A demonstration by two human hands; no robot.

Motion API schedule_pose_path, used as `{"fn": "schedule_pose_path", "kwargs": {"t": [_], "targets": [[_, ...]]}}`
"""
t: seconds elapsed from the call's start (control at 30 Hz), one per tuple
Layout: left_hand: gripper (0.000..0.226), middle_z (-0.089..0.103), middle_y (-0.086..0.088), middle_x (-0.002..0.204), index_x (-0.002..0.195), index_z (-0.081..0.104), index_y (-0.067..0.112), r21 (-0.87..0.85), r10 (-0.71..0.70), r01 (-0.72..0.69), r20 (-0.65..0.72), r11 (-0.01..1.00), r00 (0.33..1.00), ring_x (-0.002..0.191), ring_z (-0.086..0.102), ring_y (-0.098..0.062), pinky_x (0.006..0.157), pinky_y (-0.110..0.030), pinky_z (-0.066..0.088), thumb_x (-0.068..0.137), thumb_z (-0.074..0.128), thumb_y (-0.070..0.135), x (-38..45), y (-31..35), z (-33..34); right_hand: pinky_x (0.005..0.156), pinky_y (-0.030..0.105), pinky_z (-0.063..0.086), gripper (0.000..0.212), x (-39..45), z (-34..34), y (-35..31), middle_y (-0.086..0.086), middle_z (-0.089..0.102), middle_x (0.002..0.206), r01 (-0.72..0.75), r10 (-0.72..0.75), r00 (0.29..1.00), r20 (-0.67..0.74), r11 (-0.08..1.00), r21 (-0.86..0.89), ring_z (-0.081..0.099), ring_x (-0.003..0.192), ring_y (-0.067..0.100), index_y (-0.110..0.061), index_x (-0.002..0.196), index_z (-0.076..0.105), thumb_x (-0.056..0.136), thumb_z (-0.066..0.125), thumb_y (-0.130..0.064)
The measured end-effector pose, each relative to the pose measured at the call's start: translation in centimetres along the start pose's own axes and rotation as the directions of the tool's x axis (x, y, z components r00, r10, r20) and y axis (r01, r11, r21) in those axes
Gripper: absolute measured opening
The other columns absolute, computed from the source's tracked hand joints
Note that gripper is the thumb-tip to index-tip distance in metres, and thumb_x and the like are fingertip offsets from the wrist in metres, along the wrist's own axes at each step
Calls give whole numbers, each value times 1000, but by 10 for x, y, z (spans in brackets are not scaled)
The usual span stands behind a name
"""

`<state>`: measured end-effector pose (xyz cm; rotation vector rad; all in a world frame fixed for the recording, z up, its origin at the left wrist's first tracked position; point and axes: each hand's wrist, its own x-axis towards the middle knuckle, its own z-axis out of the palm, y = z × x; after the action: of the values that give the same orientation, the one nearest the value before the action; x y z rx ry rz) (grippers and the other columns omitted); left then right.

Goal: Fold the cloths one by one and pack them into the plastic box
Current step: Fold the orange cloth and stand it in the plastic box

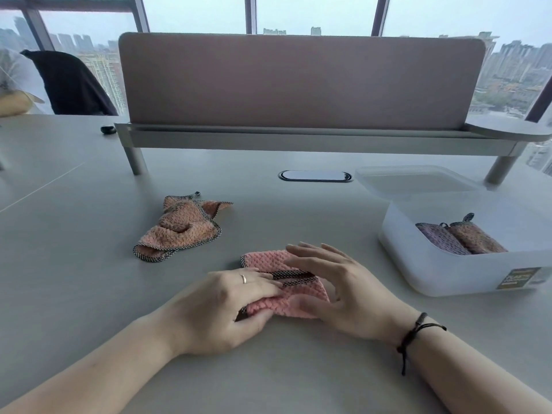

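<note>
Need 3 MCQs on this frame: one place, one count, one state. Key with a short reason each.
1. Where does the unfolded cloth lie?
A. In the box
B. On the table, left of the hands
C. On the lid

2. How many folded cloths are in the box?
A. None
B. Two
C. Four

3. What state is the pink cloth in?
A. Partly folded, under both hands
B. Spread flat, untouched
C. Packed in the box

Key: 1 B, it sits crumpled on the table left of the left hand. 2 B, a purple cloth and a brown cloth lie side by side. 3 A, the left hand grips its near edge and the right hand hovers open over it.
</note>
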<state>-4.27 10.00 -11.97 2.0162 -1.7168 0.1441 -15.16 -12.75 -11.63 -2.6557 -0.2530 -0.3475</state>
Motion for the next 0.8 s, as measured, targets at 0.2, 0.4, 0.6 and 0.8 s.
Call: {"fn": "schedule_pose_path", "kwargs": {"t": [0.2, 0.4, 0.6, 0.8], "targets": [[25, 58, 39, 79, 118, 66, 17, -117, -166, 152, -116, 981, 979, 69, 53, 20, 67, 0, 37, 93, 64, 13, 3, 0, 1, 104, 25, 43, 43, -9, -3, -3, -22, 67, 122, 100, -95, 994, 53, 989, -105, 58, 118, 3, -32, 119, 67, 82, 67, -53], [49, 70, 21, 109, 119, 63, 30, -179, -209, 189, -99, 965, 973, 104, 63, 11, 90, -9, 46, 76, 82, 45, 1, -8, 5, 69, 33, 52, 20, -8, 0, -1, -14, 69, 90, -16, 12, 997, -82, 998, -54, 64, 82, 10, -33, 107, 64, 89, 55, -32], [19, 71, 18, 82, 98, 69, 29, -277, -401, 326, -281, 904, 872, 75, 66, 1, 70, -19, 50, 84, 75, 40, 14, -14, 7, 59, 18, 42, 17, 9, 6, 10, -7, 67, 68, -297, 387, 901, -196, 880, 370, 54, 57, 0, -31, 90, 67, 79, 77, -39], [9, 72, 11, 71, 89, 70, 30, -430, -611, 481, -242, 764, 754, 57, 58, -1, 58, -22, 47, 85, 77, 33, 29, -25, 15, 58, 22, 41, 23, 34, 14, 18, -6, 67, 66, -382, 530, 814, -240, 798, 467, 53, 53, 1, -31, 87, 67, 74, 82, -41]]}}
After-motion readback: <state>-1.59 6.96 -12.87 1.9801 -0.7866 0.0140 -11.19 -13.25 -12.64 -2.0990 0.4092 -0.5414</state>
